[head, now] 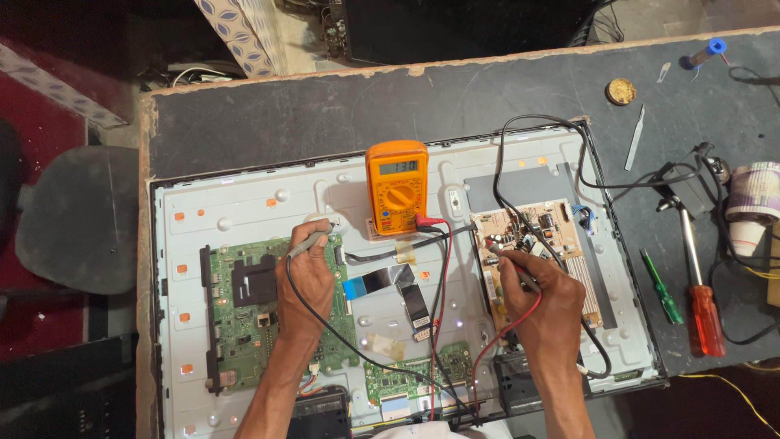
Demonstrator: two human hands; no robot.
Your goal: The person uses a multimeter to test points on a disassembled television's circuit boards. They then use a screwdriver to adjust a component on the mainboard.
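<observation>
Right hand (pixel 551 302) grips red probe (pixel 510 264), tip angled up-left onto tan power board (pixel 532 236). Left hand (pixel 305 280) pinches black probe (pixel 305 242), tip toward metal chassis (pixel 244 207). Orange multimeter (pixel 396 185) sits between, nearer left.

Only screen I can spot is the little grey display (pixel 398 167) on the orange multimeter (pixel 396 189), sitting at 12 o'clock from both hands. It's a small wide rectangle near the meter's top edge.
</observation>
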